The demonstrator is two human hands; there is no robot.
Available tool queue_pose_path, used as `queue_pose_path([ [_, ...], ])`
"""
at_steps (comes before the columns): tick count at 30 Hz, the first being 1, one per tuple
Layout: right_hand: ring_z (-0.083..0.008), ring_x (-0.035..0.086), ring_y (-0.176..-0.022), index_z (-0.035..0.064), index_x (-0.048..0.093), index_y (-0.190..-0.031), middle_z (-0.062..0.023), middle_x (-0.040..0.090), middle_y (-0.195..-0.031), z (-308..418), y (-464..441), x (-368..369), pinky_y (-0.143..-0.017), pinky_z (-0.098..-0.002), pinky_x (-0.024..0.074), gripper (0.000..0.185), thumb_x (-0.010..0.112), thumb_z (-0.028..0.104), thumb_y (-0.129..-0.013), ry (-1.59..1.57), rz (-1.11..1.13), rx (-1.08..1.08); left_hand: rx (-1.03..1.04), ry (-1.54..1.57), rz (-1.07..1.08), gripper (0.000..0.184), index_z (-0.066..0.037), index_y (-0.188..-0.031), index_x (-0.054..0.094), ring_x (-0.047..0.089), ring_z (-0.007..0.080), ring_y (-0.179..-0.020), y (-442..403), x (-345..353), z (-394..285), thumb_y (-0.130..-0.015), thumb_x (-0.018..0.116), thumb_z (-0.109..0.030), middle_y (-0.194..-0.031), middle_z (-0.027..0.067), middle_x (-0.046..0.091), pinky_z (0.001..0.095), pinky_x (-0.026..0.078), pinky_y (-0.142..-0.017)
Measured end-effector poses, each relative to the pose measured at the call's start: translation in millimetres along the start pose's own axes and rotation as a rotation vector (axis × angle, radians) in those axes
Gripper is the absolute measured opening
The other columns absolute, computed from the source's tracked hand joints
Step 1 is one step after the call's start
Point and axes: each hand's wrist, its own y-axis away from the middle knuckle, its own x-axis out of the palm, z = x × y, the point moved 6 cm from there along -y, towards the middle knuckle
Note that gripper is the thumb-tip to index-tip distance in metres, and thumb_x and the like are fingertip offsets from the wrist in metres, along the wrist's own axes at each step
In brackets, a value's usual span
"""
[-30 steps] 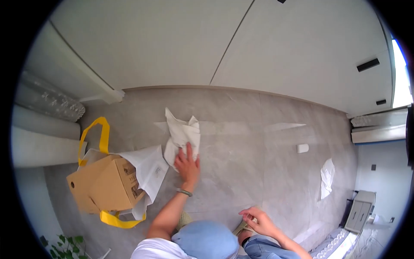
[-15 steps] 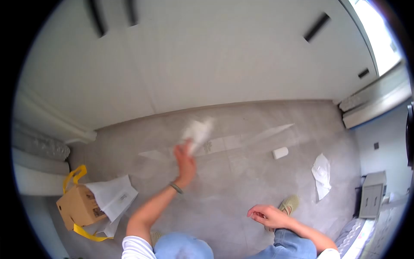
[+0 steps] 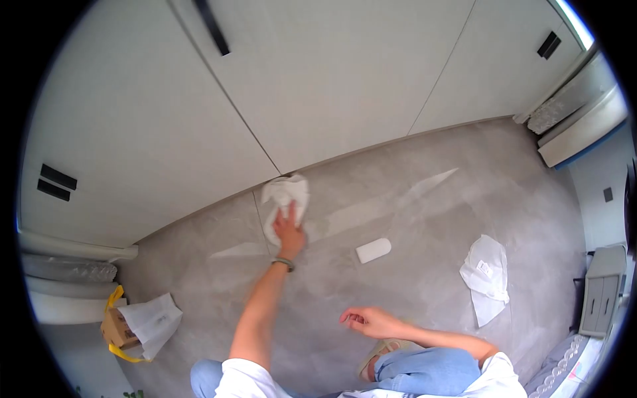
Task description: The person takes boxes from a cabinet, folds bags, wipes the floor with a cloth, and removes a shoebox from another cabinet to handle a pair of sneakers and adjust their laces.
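Note:
My left hand point(image 3: 290, 233) lies on a crumpled white cloth point(image 3: 289, 191) on the grey floor, close to the base of the cabinet doors. Its fingers are spread over the cloth and press it down. My right hand point(image 3: 373, 323) hovers by my bent knee, fingers loosely curled, with nothing in it. Between the hands and a little to the right, a small white block with one rounded end point(image 3: 373, 251) rests on the floor. Farther right lies a crumpled white plastic bag point(image 3: 486, 275) with a small printed label.
Tall pale cabinet doors point(image 3: 345, 86) with black handles rise ahead. At the lower left is a cardboard box point(image 3: 118, 330) with yellow straps and a white sheet point(image 3: 154, 325) beside it. A small grey drawer unit point(image 3: 602, 292) stands at the right, and gathered curtains hang at both sides.
My left hand has brought the cloth left, to the cabinet base. My view has turned and shifted, so the white block and box appear farther left. My right hand stays near my knee.

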Motion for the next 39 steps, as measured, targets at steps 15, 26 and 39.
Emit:
queue_pose_path([
  [15,-0.0205,0.060,-0.103,-0.0016,0.053,-0.125,-0.0149,0.062,-0.115,-214,35,-3,-0.090,-0.0361,0.0475,0.041,0.050,0.028,-0.098,-0.849,-0.707,0.142,0.232,0.775,0.841,0.068,-0.026,-0.150,0.033,0.026,0.0378,-0.138,144,150,-393,-0.090,0.051,-0.001,-0.151,0.0170,0.031,0.0479,0.019,-0.114],
  [26,-0.0237,0.038,-0.135,0.0007,0.031,-0.148,-0.0181,0.043,-0.144,-93,-12,-109,-0.111,-0.0384,0.0310,0.064,0.060,0.021,-0.094,-0.836,-0.733,-0.207,-0.143,0.589,0.199,0.066,0.001,-0.144,0.033,0.031,0.0360,-0.134,171,5,-247,-0.083,0.056,-0.010,-0.145,0.0209,0.036,0.0461,0.026,-0.111],
  [39,-0.0369,0.050,-0.120,0.0162,0.046,-0.141,-0.0187,0.044,-0.141,-40,-179,26,-0.088,-0.0487,0.0504,0.059,0.059,0.015,-0.085,0.844,-0.580,-0.521,-0.506,0.457,-0.691,0.042,-0.004,-0.128,0.045,0.041,0.0189,-0.105,164,-158,-167,-0.087,0.053,-0.005,-0.127,0.0087,0.042,0.0313,0.037,-0.088],
])
